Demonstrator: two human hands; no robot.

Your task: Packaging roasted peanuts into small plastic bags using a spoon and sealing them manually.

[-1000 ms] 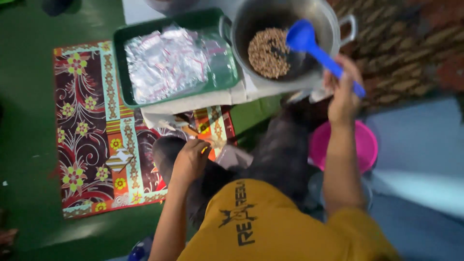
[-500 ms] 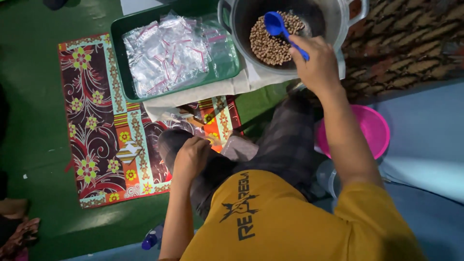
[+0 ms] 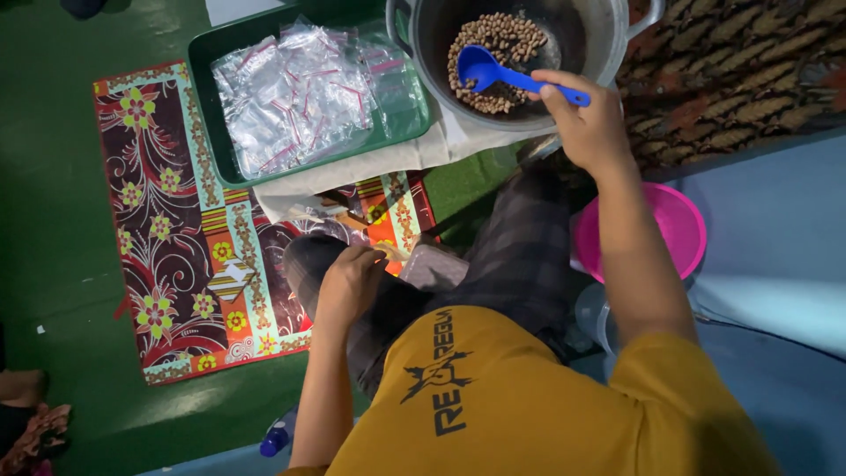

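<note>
1. Fingers [image 3: 564, 99] of your right hand [image 3: 589, 132] are clamped round the handle of the blue scoop [image 3: 493, 72]; its bowl sits on the peanuts [image 3: 498, 53] inside the metal pot [image 3: 564, 40].
2. Your left hand [image 3: 351, 284] rests curled on your knee, touching a small clear bag [image 3: 392, 253]; can't tell if it's actually pinched.
3. Near: pink basin [image 3: 674, 229] just beside your right forearm; small blue-capped bottle [image 3: 275, 438] by your left elbow.
4. Mid: patterned mat [image 3: 167, 220] under your legs.
5. Far: green tray [image 3: 211, 53] of clear zip bags [image 3: 295, 92], touching the pot's left side.
6. Pot's top edge is cut off; your right forearm hides part of the basin.
</note>
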